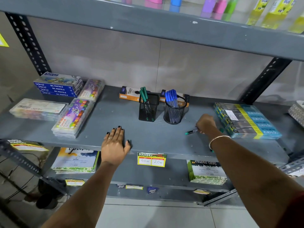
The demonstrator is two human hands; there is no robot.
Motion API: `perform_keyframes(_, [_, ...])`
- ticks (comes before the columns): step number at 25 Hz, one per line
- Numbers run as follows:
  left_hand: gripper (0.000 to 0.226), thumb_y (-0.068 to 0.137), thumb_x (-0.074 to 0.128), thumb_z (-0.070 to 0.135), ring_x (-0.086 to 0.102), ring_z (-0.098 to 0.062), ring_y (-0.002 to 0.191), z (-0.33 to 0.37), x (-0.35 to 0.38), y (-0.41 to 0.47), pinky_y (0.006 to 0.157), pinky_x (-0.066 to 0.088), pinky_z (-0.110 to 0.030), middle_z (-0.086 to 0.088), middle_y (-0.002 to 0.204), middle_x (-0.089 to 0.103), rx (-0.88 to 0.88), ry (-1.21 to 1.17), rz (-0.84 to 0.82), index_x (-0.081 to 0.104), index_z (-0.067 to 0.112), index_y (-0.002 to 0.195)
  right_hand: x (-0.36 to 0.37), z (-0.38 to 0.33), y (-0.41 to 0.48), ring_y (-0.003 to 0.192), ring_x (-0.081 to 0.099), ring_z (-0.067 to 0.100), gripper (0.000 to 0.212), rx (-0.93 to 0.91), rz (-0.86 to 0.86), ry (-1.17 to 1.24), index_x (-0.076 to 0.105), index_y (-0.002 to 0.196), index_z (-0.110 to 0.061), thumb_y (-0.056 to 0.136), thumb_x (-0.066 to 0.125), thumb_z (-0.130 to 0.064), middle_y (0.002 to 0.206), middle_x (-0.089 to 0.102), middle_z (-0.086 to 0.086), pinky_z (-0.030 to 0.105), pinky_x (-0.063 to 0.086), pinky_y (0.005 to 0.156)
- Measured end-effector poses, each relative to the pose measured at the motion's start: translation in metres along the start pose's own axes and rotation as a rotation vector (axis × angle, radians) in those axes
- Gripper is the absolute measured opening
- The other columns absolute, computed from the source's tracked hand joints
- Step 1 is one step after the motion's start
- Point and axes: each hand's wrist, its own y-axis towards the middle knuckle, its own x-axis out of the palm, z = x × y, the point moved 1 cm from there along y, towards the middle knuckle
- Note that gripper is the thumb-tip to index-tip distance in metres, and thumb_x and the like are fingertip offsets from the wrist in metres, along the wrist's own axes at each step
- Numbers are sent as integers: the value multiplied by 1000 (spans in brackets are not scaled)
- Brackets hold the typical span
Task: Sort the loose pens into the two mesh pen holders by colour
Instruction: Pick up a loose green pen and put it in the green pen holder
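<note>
Lying on the grey shelf point(156, 135) at four o'clock from the round holder point(174, 112), a green pen point(191, 132) is pinched by the right hand point(205, 123). Green pens fill the square holder point(148, 109). At nine o'clock, the left hand point(115, 145) rests flat, fingers spread.

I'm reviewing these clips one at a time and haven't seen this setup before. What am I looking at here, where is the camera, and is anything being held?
There is no machine: a person wears one camera on the head, looking down at both bare hands over a grey shop shelf. The left hand rests flat on the shelf's front edge, holding nothing. The right hand is closed on a green-capped pen low over the shelf. Behind stand a square mesh holder with green pens and a round mesh holder with blue pens. Boxes of oil pastels lie at the left.
</note>
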Motion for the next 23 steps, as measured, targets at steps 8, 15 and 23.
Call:
perform_keyframes(8, [70, 80, 20, 44, 46, -34, 120, 0, 0, 0, 102, 30, -46, -19, 130, 52, 3, -6, -1, 53, -1, 121, 8, -9, -20, 122, 53, 41, 33, -72, 12, -27, 57, 121, 6, 89, 51, -2, 130, 56, 26, 40, 47, 98])
perform_keyframes(15, [68, 80, 22, 42, 47, -34, 120, -1, 1, 0, 102, 31, -47, -19, 129, 53, -2, -7, -8, 53, -2, 121, -54, -68, -35, 104, 66, 34, 23, -130, 285, 414, 66, 106, -4, 91, 49, -6, 113, 68, 20, 36, 52, 85])
perform_keyframes(23, [68, 80, 23, 43, 48, -32, 119, -2, 1, 1, 102, 31, -45, -16, 129, 54, 1, 14, 6, 54, 0, 122, -46, -188, -66, 83, 64, 23, 34, -599, 206, 536, 56, 115, 0, 83, 61, 5, 93, 68, 16, 19, 47, 57])
